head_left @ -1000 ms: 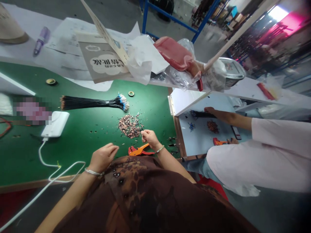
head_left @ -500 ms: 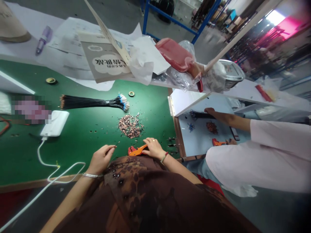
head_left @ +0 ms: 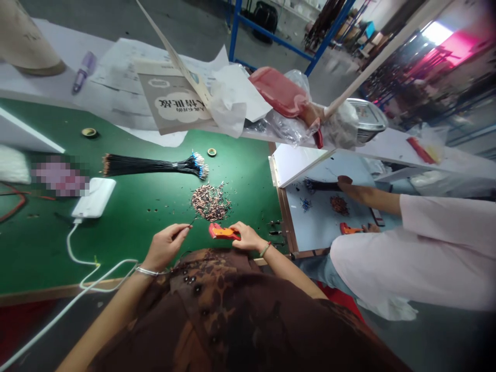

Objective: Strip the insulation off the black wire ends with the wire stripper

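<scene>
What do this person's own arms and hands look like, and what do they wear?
The left hand and right hand are ungloved, and the left forearm and right forearm are bare, below a brown mottled top with small dark studs. A silver bangle circles the left wrist; a thin coloured cord bracelet circles the right.

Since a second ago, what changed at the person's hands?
The right hand moved down from the copper-coloured pile of metal terminals and took hold of the orange-handled crimping pliers. The left hand stays raised, pinching a tiny metal piece. The pile and the black, blue-tipped wire bundle stayed put.
</scene>
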Motion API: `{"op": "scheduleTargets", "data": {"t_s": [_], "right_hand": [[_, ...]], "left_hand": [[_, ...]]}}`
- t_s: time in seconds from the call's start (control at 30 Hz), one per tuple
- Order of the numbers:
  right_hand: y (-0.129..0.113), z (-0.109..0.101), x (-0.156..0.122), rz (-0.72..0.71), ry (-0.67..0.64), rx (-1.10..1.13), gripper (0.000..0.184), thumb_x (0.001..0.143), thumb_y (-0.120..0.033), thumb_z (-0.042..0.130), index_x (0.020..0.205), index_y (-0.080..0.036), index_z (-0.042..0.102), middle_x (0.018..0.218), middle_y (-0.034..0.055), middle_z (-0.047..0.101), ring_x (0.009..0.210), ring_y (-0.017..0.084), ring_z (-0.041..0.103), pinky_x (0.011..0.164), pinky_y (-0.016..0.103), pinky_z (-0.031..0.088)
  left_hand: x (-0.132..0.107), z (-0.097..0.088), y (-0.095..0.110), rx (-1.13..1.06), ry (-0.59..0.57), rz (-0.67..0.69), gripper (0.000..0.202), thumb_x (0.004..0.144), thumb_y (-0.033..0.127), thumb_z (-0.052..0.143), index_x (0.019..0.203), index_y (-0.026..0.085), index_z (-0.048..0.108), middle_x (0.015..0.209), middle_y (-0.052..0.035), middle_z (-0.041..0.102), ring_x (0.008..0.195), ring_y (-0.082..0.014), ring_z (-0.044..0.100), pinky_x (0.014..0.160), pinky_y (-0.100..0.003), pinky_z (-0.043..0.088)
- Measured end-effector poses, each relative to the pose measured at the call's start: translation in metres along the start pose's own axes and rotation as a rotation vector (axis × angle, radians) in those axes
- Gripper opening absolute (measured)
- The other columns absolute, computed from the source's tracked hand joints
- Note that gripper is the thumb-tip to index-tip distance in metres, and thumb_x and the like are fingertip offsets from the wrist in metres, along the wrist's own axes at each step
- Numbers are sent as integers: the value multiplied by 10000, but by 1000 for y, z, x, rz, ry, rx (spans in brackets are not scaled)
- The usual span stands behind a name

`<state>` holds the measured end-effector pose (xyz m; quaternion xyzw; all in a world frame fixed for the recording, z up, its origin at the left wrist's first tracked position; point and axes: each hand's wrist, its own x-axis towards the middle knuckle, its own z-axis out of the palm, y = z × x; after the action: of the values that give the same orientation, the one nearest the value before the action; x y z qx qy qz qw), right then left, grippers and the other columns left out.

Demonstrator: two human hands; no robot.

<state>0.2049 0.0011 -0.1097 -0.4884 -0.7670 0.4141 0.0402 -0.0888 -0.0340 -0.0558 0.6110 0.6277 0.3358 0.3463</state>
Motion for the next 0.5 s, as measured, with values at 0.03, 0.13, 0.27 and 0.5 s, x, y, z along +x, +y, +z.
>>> {"op": "scheduleTargets", "data": {"t_s": [0.03, 0.13, 0.27, 0.5], "right_hand": [[-5, -2, 0, -9, -53, 231, 438, 710, -247, 604, 1139, -158, 584, 1058, 81, 591, 945, 210, 564, 875, 367, 439], [-27, -2, 0, -24, -253, 933, 385, 755, -252, 582, 1123, -145, 545, 975, 68, 619, 836, 193, 619, 799, 377, 509], [-52, -3, 3, -60, -348, 1315, 449, 732, -327, 730, 1087, -126, 542, 934, 87, 642, 787, 214, 658, 737, 411, 553], [-55, -16, 6, -55, -482, 1318, 509, 702, -381, 799, 1064, -95, 584, 895, 97, 668, 750, 208, 680, 715, 377, 558]], "left_hand": [[0, -2, 2, -5, 4, 8, 404, 833, 528, 534, 900, 181, 730, 920, -74, 755, 817, -197, 689, 757, -279, 521], [1, -6, 9, -20, 15, 37, 396, 839, 524, 547, 887, 176, 731, 898, -72, 752, 788, -185, 681, 733, -268, 515], [2, -11, 20, -53, 18, 83, 389, 843, 523, 570, 894, 174, 733, 892, -72, 749, 782, -179, 678, 722, -259, 516], [3, -18, 29, -104, -60, 104, 393, 836, 518, 593, 938, 171, 747, 928, -88, 750, 779, -184, 677, 699, -261, 525]]}}
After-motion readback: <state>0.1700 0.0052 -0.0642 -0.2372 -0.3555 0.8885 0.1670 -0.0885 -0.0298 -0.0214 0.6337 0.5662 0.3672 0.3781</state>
